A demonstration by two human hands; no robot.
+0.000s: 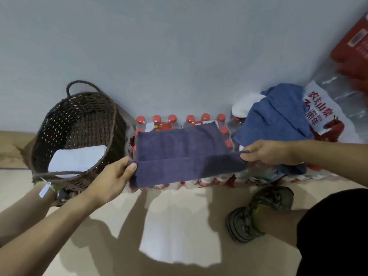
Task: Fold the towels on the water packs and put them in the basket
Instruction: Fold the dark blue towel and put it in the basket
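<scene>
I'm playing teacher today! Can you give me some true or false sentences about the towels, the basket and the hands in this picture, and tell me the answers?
1. Both hands pinch the dark towel. True: the left hand holds one end and the right hand the other.
2. The basket has nothing inside. False: a folded white towel lies in it.
3. The dark towel lies over the water bottles. True.
4. The blue towel is neatly folded. False: it lies crumpled on the bottles to the right.
5. The bottles have green caps. False: the caps are red.
</scene>
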